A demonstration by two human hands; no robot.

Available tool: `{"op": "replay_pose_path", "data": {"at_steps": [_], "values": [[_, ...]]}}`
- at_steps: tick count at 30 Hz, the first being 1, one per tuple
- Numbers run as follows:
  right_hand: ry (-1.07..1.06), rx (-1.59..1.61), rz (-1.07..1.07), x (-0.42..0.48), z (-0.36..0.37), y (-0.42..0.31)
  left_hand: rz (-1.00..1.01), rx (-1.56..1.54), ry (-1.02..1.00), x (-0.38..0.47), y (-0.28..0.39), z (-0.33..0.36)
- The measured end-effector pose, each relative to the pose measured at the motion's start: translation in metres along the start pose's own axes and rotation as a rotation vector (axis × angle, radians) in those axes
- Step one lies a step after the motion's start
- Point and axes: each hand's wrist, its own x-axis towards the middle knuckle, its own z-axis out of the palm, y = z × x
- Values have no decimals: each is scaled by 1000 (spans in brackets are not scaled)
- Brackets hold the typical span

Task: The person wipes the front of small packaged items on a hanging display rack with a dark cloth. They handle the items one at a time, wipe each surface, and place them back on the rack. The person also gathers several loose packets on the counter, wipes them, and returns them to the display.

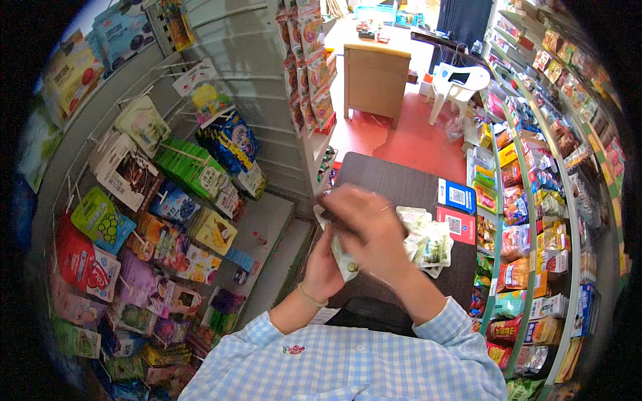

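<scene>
My left hand (pixel 322 270) grips a pale pouch with green print (pixel 346 260), held upright just above the dark table (pixel 371 173). My right hand (pixel 373 233), blurred, lies across the top of that pouch and hides much of it. Under its fingers is a dark brown patch; I cannot tell whether it is an object or shadow. To the right of my right hand, several similar pale pouches (pixel 434 245) lie in a loose pile on the table. Beside the pile are a blue card with a printed code (pixel 456 195) and a red one (pixel 455 224).
Hooks on the left rack (pixel 261 215) carry several hanging snack bags (pixel 190 163). Curved shelves (pixel 531 235) full of packets stand close on the right. Beyond the table are a wooden cabinet (pixel 376 82) and a white plastic chair (pixel 459 87) on a red floor (pixel 416 133).
</scene>
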Motion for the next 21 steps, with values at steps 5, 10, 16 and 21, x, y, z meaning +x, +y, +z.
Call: {"op": "replay_pose_path", "data": {"at_steps": [5, 10, 16, 21], "values": [[39, 5, 191, -5, 25, 27, -13, -74, -13, -2, 6, -7], [265, 636, 623, -15, 14, 80, 72, -83, -133, -7, 31, 14], [-39, 86, 39, -2, 15, 12, 179, -162, -174, 7, 28, -1], [-209, 306, 188, -70, 34, 18, 354, -144, -1, 15, 67, -9]]}}
